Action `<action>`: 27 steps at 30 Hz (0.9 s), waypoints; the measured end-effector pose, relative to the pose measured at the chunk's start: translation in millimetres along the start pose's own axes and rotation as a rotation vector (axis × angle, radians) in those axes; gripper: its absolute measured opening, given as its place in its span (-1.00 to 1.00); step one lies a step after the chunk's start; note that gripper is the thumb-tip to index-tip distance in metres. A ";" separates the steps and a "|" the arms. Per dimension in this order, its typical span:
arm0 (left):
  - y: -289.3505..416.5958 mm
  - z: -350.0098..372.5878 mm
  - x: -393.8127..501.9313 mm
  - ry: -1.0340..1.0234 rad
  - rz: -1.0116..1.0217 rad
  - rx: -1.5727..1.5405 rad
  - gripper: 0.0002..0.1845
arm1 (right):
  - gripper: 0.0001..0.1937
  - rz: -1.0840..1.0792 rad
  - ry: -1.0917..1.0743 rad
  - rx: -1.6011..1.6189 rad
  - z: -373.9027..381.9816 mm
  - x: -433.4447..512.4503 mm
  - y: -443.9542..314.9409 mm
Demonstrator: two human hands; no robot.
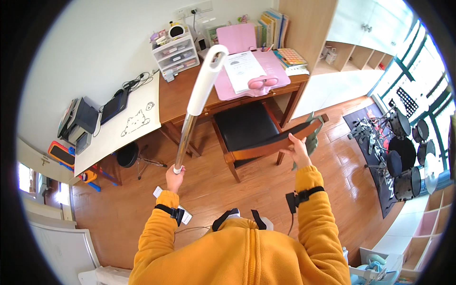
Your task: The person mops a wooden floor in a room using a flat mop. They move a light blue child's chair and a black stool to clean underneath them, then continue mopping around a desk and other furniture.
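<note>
My left hand (175, 179) grips the lower part of a mop pole (184, 137), whose metal shaft runs up to a white handle (203, 85) with an oval hole at its end. A white flat mop head (186, 214) lies on the floor, partly hidden behind my left forearm. My right hand (298, 151) holds the top rail of the wooden chair back (256, 149). Black padding covers the chair's seat (245, 123), which is partly under the desk. A grey-green cloth item (313, 139) hangs at the right end of the chair back.
The brown desk (174, 96) bears a pink desk mat (281, 74), papers and a drawer unit (176, 55). At left a white-topped table (142, 103) carries a printer (81, 119), with a round stool (127, 155) below. A drum kit (395, 153) stands on a dark rug at right.
</note>
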State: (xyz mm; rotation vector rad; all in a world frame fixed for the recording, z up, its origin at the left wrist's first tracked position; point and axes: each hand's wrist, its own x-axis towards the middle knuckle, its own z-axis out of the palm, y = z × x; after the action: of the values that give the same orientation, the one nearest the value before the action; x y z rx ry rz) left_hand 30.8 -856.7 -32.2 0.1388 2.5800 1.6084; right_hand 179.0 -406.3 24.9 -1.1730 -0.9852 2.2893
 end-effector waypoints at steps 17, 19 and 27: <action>15.1 3.5 -14.0 0.055 -0.032 0.207 -0.93 | 0.00 0.179 -0.322 0.053 190.9 135.9 58.5; 12.4 11.9 -13.5 0.073 -0.040 0.288 -0.93 | 0.01 0.307 -0.395 0.167 210.1 142.5 90.5; 4.5 39.7 -2.9 -0.079 -0.093 0.168 -0.93 | -0.10 0.164 -0.389 0.231 214.4 118.9 88.8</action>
State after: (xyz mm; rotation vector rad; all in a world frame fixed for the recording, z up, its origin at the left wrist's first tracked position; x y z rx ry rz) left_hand 39.0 -819.8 -45.4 0.0920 2.6161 1.3285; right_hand -66.5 -482.8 -18.5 -0.7545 -0.7411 2.7435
